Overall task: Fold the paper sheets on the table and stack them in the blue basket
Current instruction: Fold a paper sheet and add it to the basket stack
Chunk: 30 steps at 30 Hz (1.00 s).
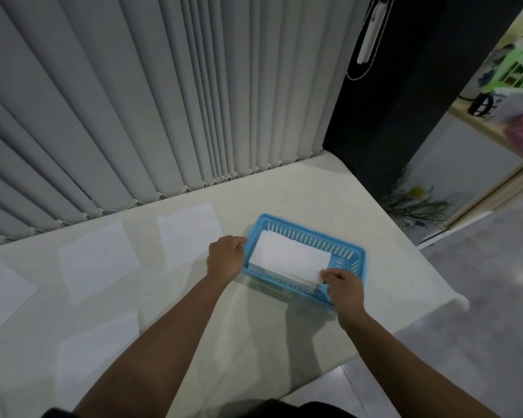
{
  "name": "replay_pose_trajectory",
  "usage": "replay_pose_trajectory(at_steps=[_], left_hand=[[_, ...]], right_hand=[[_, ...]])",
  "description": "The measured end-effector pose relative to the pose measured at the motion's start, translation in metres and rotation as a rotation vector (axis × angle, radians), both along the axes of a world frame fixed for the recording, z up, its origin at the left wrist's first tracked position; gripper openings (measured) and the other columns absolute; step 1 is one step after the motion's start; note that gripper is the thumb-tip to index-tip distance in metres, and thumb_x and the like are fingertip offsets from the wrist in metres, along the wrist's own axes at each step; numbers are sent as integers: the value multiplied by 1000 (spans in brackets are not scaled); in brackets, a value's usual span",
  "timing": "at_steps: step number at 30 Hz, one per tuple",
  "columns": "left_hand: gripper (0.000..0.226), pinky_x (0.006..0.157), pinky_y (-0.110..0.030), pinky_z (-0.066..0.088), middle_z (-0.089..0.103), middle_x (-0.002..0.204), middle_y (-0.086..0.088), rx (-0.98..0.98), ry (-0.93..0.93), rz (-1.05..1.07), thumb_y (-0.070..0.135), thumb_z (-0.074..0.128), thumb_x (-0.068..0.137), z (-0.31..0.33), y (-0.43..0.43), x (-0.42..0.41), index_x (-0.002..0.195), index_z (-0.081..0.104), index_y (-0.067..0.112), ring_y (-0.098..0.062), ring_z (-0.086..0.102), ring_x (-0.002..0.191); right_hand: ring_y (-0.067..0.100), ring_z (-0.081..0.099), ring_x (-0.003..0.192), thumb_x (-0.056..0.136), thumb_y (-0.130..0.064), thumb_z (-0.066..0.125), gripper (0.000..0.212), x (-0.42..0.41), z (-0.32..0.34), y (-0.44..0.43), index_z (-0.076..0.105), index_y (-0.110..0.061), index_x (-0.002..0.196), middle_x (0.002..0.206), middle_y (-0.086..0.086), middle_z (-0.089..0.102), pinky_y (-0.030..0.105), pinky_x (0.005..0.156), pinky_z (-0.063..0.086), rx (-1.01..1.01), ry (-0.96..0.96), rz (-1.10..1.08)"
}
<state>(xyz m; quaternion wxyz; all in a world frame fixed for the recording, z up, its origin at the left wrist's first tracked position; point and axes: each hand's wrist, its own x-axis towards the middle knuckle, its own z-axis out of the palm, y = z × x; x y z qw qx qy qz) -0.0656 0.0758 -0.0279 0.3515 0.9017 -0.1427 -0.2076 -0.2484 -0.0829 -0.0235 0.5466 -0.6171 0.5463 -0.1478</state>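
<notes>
folded white paper (290,258) | flat in blue basket (355,255) | unfolded sheets (98,260) left

Two bare forearms reach forward and slightly rightward from the bottom of the view. The left hand (226,257) is curled, knuckles up, fingers bent away from the camera. The right hand (343,287) sits lower, fingers and thumb pinched together at its fingertips.

Two bare forearms, no sleeves, rings or watch; left hand (226,257), right hand (343,287); dark garment (284,410) below.
</notes>
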Motion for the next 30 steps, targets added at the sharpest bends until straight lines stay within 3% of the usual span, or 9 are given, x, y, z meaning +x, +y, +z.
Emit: replay_pose_trajectory(at_steps=[2,5,10,15,24,30], left_hand=[[45,106,-36,37,59,129,-2,125,-67,-85,14,33,93,-9,-3,4,116,66,35,-28,46,127],[46,111,-37,30,40,150,-3,238,-110,-155,16,30,97,-4,-7,4,124,60,38,-28,29,138],[48,115,-38,27,25,158,-4,315,-71,-237,16,27,98,1,-9,4,131,52,40,-28,18,143],[50,114,-39,28,21,159,-4,334,-48,-261,16,26,97,-1,-11,1,135,49,40,-29,17,143],[52,116,-38,23,15,161,-5,336,-31,-332,13,23,100,-6,-6,7,141,40,40,-29,13,144],[52,116,-37,23,15,161,-6,348,-55,-358,13,23,100,-7,-10,6,144,35,38,-30,14,143]], right_hand=[[21,61,78,83,-12,68,13,-1,-3,1,70,-13,70,79,5,69,38,80,50,0,-4,1],[20,61,76,82,-13,69,11,2,-7,2,71,-13,72,79,4,69,37,78,50,-7,-17,18],[18,59,75,85,-15,68,9,1,-9,0,70,-11,77,81,4,68,33,74,47,2,-27,26],[12,57,76,88,-15,64,9,0,-6,1,69,-12,81,80,-5,65,31,75,47,-11,-37,40],[14,59,78,87,-17,64,11,3,-9,0,69,-12,79,80,-3,67,32,77,47,-55,-11,76],[6,56,74,90,-15,62,11,-1,-9,-1,69,-9,85,80,-6,64,22,65,45,-38,-36,91]])
